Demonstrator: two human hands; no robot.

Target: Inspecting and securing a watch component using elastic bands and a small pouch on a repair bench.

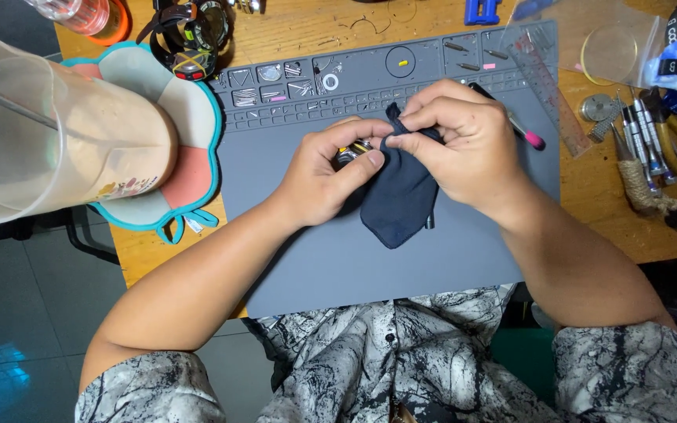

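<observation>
Landmark: grey work mat (401, 258), laid on a wooden bench (613, 227).

1. Patterned shirt (401, 360), grey and black, at the mat's near edge; the wearer's forearms reach over the mat from it.
2. Dark cloth (397, 196), navy, hanging over the mat's middle, its bottom resting on the mat surface.
3. Left hand (331, 168), over the mat's middle, closed around a small metal object (352, 151), mostly hidden; the thumb presses against the cloth's edge.
4. Right hand (464, 141), just right of the left, fingers pinched shut on the cloth's upper corner.
5. Pen-like tool with a pink tip (528, 135), on the mat, partly under the right hand.
6. Clear ruler (550, 86), slanted across the mat's right edge.
7. Small parts in the moulded trays (291, 82) along the mat's far edge.
8. Screwdrivers (644, 133), on the bench right of the mat.
9. Flower-shaped coaster (190, 157), left of the mat, bearing a clear cup (48, 133).
10. Wristwatch (193, 35), beyond the mat's far left corner.
</observation>
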